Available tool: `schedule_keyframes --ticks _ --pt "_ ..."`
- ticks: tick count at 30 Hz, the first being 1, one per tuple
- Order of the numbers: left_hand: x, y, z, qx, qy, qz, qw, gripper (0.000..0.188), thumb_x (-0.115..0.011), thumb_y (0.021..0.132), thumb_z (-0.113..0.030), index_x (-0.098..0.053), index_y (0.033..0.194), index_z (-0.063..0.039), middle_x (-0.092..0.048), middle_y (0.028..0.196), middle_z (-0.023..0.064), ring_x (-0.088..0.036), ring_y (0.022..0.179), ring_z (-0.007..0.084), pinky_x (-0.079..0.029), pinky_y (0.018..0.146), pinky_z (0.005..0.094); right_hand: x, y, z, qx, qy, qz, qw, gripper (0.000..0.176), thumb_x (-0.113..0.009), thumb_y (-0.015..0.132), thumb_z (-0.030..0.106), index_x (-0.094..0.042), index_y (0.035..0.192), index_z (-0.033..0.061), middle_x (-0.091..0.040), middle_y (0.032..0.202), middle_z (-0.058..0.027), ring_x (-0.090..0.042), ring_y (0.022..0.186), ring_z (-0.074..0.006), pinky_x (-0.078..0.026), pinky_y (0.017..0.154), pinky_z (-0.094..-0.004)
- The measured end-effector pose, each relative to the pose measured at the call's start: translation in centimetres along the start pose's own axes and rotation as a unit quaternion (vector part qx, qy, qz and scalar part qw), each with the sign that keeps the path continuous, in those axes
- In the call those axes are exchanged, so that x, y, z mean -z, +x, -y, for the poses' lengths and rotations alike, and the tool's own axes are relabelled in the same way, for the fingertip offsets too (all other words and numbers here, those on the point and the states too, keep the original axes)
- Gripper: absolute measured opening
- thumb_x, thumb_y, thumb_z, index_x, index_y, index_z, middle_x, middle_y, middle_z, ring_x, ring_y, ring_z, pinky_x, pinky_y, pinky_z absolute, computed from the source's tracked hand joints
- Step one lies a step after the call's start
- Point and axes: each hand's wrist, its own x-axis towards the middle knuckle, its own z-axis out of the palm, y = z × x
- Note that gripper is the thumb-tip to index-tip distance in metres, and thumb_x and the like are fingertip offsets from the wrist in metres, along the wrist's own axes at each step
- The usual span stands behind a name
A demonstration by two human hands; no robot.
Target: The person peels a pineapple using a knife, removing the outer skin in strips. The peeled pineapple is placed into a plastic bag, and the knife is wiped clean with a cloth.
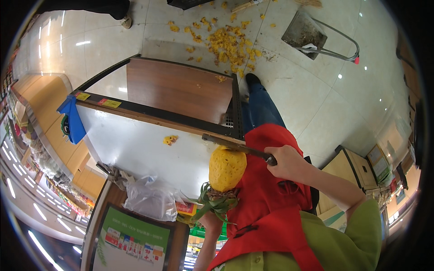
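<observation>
A mostly peeled pineapple (228, 167) is held crown-down at the near right edge of the white tabletop (135, 135). My left hand (211, 221) grips its green leafy crown (217, 202) from below, with the fingers partly hidden by leaves. In my right hand (284, 162) is the dark handle of a long knife (234, 145). The blade lies across the pineapple's upper end, touching or very close to it; I cannot tell which. Dark eyes dot the yellow flesh. One scrap of pineapple peel (170, 140) rests on the tabletop.
Clear plastic bags (152, 198) lie along the tabletop's edge, and a blue tape dispenser (73, 120) is fixed at its far left corner. Pineapple peelings (230, 45) litter the tiled floor near a long-handled dustpan (303, 35). Another person's leg (88, 8) shows at upper left.
</observation>
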Motion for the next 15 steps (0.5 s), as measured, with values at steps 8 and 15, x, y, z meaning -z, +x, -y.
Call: schedule_keyframes --ticks 8,15 --pt "1.2 0.9 -0.9 -0.015 -0.017 0.041 0.999 0.028 -0.080 0.075 -0.020 -0.073 0.099 -0.008 -0.071 0.087 0.0111 -0.069 0.079 0.0292 -0.052 0.067 0.0397 0.4 0.4 -0.4 0.026 -0.132 -0.005 0.991 0.010 -0.059 0.081 0.012 -0.063 0.087 0.0051 -0.064 0.066 -0.0176 -0.064 0.068 -0.0395 -0.050 0.063 -0.0508" --pt "-0.4 -0.6 1.4 0.006 -0.003 -0.024 1.000 0.022 -0.077 0.073 -0.020 -0.076 0.094 -0.012 -0.072 0.080 0.0040 -0.068 0.070 0.0187 -0.052 0.063 0.0334 -1.3 1.2 -0.8 0.044 -0.084 -0.035 0.995 0.010 -0.062 0.082 0.012 -0.062 0.088 0.0047 -0.060 0.062 -0.0166 -0.062 0.061 -0.0383 -0.048 0.058 -0.0481"
